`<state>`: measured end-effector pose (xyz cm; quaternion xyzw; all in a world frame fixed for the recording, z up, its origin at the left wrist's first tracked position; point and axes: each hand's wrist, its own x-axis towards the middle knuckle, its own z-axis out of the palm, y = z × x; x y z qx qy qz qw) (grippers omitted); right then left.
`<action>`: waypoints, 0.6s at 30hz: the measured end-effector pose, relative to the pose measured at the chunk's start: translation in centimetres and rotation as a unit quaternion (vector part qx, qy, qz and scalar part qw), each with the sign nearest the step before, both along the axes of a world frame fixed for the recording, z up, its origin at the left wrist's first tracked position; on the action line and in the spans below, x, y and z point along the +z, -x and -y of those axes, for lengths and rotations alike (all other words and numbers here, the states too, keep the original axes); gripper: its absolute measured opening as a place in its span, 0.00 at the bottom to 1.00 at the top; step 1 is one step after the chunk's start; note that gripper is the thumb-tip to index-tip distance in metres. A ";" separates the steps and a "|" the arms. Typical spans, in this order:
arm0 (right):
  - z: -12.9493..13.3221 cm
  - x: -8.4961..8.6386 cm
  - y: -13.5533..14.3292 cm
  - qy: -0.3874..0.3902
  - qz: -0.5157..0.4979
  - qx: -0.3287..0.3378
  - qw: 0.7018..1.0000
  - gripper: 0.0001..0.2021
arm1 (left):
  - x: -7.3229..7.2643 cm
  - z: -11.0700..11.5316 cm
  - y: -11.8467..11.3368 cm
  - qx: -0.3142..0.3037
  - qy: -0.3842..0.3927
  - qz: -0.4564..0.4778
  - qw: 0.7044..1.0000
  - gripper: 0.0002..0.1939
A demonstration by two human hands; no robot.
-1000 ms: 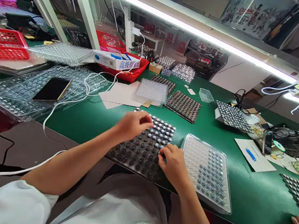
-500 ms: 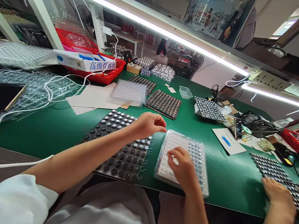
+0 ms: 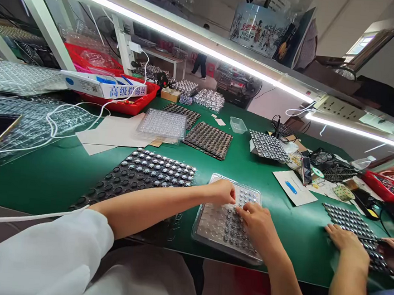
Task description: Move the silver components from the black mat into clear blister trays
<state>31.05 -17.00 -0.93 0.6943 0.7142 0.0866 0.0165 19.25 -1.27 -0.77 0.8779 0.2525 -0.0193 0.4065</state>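
In front of me lies a clear plastic tray [image 3: 195,231] with a whitish bed, and small round metallic parts [image 3: 231,225] stand in rows on its right side. My left hand [image 3: 223,193] reaches across over the tray's upper middle, fingers pinched downward; whatever they hold is hidden. Close beside it, my right hand [image 3: 258,218] has its fingertips drawn together at the rows of parts, with nothing recognisable between them. Left of the tray, partly under my left forearm, a dark sheet [image 3: 112,184] carries rows of round parts, some silver-topped, with thin wires at its right edge.
At right, a co-worker's hand [image 3: 345,238] rests by another sheet of round parts [image 3: 348,218]. Further back lie a brown stack of part sheets [image 3: 209,139], a clear lidded tray [image 3: 163,124] and a small clear box [image 3: 238,125]. A white cable [image 3: 53,125] runs along the left.
My left hand has moved right and down, from above the gap between sheet and tray to over the tray. My right hand has shifted right onto the rows of parts. The view has shifted slightly.
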 end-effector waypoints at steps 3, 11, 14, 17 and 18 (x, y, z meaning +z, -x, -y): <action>1.7 0.0 -0.2 -0.036 -0.003 -0.037 0.999 0.18 | 0.0 0.5 -0.5 -0.013 -0.035 -0.041 0.998 0.09; 4.1 -1.1 -0.7 -0.158 -0.050 -0.012 0.986 0.14 | 1.6 1.9 -0.8 -0.035 -0.098 -0.078 0.992 0.09; 3.0 -1.1 0.0 -0.195 -0.054 0.030 0.979 0.13 | 1.8 1.6 -0.4 -0.058 -0.111 -0.068 0.990 0.13; 1.4 -0.5 1.9 -0.214 -0.075 0.089 0.970 0.13 | 2.7 0.0 2.3 -0.064 -0.119 -0.025 0.990 0.16; 0.9 -0.3 2.8 -0.215 -0.089 0.107 0.967 0.13 | 3.3 -0.8 4.0 -0.052 -0.124 -0.003 0.991 0.15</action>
